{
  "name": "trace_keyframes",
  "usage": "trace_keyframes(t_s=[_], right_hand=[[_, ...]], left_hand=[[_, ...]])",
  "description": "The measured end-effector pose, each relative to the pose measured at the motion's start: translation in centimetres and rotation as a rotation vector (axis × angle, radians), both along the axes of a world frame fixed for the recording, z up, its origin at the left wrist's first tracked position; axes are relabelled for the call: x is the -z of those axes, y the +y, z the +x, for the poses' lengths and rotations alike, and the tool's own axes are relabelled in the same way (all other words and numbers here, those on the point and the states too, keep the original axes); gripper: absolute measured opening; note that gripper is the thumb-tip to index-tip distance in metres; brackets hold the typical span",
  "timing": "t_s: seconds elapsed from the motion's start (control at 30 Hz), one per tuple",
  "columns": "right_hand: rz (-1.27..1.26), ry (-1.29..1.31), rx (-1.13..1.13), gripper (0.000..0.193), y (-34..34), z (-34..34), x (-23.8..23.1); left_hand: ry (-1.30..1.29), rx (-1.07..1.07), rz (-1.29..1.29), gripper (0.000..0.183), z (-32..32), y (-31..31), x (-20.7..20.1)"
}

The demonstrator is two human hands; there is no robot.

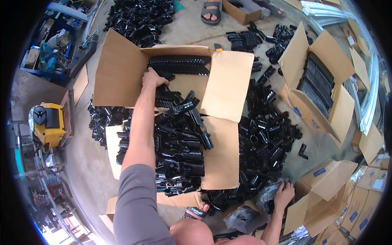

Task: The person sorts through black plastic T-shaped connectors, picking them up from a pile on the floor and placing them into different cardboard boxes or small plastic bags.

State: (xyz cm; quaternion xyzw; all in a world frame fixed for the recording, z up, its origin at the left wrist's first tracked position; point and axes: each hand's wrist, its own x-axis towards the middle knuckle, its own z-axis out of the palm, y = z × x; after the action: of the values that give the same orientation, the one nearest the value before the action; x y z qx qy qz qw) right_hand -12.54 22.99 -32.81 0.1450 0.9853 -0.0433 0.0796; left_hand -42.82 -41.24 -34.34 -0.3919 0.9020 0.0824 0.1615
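Observation:
My left hand (154, 78) reaches into an open cardboard box (119, 75), its fingers closed around a glossy black part (165, 75). Beside that hand, a neat row of black parts (179, 65) lies along the box's far wall. Nearer to me, a heap of loose black tube-shaped parts (179, 136) covers cardboard just in front of the box. Low on the right, my right hand (283, 195) is closed on a clear plastic bag (267, 196); its fingertips are partly hidden.
Another open box (302, 47), packed with black parts, stands at the right. Large piles of parts (261, 139) lie on the floor. An open carton (310, 208) is at lower right. A yellow machine (51, 126) stands left. A sandalled foot (211, 12) shows at the far side.

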Motion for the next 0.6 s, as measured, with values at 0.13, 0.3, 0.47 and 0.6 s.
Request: trace_keyframes(t_s=[0.13,0.3,0.47,0.6], right_hand=[[-0.002,0.030,0.020,0.024,0.3,0.0,0.4],[-0.038,0.045,0.039,0.023,-0.2,0.1,0.3],[-0.043,0.072,0.055,0.023,-1.2,0.0,0.2],[-0.042,0.176,0.058,0.017,0.1,0.3,0.3]], left_hand=[[0.102,0.139,-0.035,0.106,0.6,0.9,-1.6],[0.273,0.158,-0.056,0.097,3.1,-0.1,-1.8],[0.715,0.054,0.300,0.093,3.4,-0.2,-4.9],[0.819,0.134,0.653,0.081,2.3,9.6,-12.5]])
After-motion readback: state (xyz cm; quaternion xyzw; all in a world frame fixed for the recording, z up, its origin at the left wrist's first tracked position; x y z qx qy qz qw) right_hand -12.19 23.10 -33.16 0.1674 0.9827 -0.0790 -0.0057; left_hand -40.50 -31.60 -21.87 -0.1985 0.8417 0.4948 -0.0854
